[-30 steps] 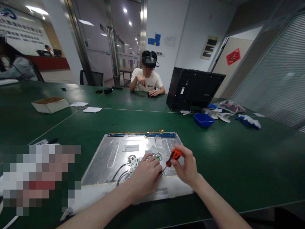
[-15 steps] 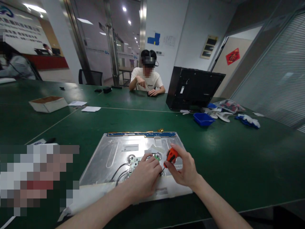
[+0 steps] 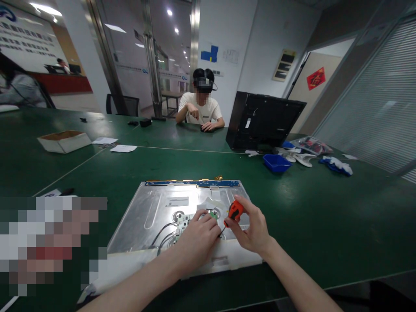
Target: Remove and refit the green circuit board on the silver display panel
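Observation:
My right hand (image 3: 251, 225) grips an orange and black screwdriver (image 3: 235, 210) between thumb and fingers. Its thin shaft slants down and left, ending close beside my left hand (image 3: 203, 236). That hand lies curled over a small circuit board (image 3: 183, 222) with dark cables; its fingertips and whatever they pinch are hidden. Under both hands is a flat silvery metal display panel (image 3: 151, 212). A blue strip board (image 3: 195, 183) runs along its far edge, and a whitish sheet (image 3: 240, 253) covers its near edge.
On the green table (image 3: 325, 216) stand a black monitor (image 3: 266, 119), a blue tray (image 3: 277, 163) and gloves (image 3: 336, 165) at the right. An open box (image 3: 65, 142) and papers (image 3: 123, 148) lie left. Another person (image 3: 201, 108) sits opposite. A blurred-out patch covers the lower left.
The screwdriver handle has shifted very slightly in my right hand, and the view has moved a touch. My left hand stays in place on the board.

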`<control>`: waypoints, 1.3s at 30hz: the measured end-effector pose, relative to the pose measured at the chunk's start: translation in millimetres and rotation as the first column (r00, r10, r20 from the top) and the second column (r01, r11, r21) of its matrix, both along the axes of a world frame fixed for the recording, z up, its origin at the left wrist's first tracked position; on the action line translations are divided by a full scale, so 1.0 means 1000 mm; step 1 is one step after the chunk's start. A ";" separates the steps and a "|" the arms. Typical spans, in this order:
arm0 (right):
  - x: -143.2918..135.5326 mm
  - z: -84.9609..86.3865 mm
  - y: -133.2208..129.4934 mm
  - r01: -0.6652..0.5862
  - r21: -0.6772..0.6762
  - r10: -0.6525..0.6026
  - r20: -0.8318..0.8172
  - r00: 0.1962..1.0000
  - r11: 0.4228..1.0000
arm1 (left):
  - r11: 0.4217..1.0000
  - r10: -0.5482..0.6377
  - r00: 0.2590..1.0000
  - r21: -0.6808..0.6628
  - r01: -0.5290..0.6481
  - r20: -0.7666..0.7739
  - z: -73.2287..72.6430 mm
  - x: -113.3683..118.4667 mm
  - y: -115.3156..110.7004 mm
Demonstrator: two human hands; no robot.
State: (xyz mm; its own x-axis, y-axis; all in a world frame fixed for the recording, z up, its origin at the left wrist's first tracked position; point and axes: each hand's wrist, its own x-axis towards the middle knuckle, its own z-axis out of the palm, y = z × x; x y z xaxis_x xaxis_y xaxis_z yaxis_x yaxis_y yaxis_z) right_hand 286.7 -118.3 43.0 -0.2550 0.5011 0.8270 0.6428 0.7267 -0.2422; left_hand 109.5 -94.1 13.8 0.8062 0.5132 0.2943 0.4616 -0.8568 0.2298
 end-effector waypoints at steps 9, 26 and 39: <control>-0.001 0.002 0.001 -0.036 0.013 0.036 0.005 0.999 0.999 | 0.999 -0.002 1.000 0.042 0.001 0.013 -0.005 0.001 0.001; -0.003 0.002 0.000 -0.029 0.012 0.029 0.002 1.000 1.000 | 0.999 -0.030 0.999 -0.014 0.031 0.024 0.002 -0.002 -0.002; -0.001 -0.001 -0.001 -0.120 -0.094 0.119 -0.020 0.993 0.988 | 1.000 -0.018 1.000 0.005 0.018 -0.009 0.000 -0.003 -0.001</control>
State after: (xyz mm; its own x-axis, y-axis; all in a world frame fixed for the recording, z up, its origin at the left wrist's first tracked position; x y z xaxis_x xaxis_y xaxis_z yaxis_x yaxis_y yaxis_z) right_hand 285.4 -119.7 41.8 -0.3066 0.5438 0.7812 0.5488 0.7716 -0.3218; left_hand 106.3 -95.1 14.0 0.8181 0.4970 0.2892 0.4480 -0.8662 0.2211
